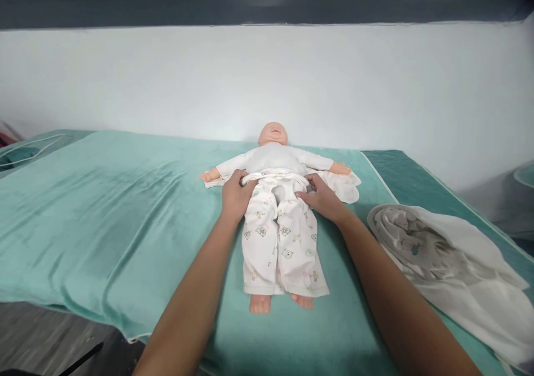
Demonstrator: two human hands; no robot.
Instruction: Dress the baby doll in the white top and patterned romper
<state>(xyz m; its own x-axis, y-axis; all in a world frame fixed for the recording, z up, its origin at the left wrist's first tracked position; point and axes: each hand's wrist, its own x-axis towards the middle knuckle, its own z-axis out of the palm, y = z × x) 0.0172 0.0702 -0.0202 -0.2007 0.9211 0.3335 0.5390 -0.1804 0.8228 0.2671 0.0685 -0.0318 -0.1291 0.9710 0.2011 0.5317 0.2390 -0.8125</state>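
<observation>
A baby doll point(273, 156) lies on its back with its head toward the wall and its arms stretched out sideways. Patterned white baby pants point(261, 237) cover its legs, and the bare feet stick out below the cuffs. My left hand point(237, 195) pinches the waistband at the left hip. At the right hip my right hand point(323, 197) has its thumb and fingers closed on the same waistband. A patterned white baby garment point(344, 186) is spread under the doll's torso, showing beside both arms.
Green cloth point(125, 198) covers the table, with folds on the left. A crumpled white cloth bundle point(446, 253) lies at the right edge. Behind the table stands a white wall point(167, 81). Grey floor point(45, 337) shows at the lower left.
</observation>
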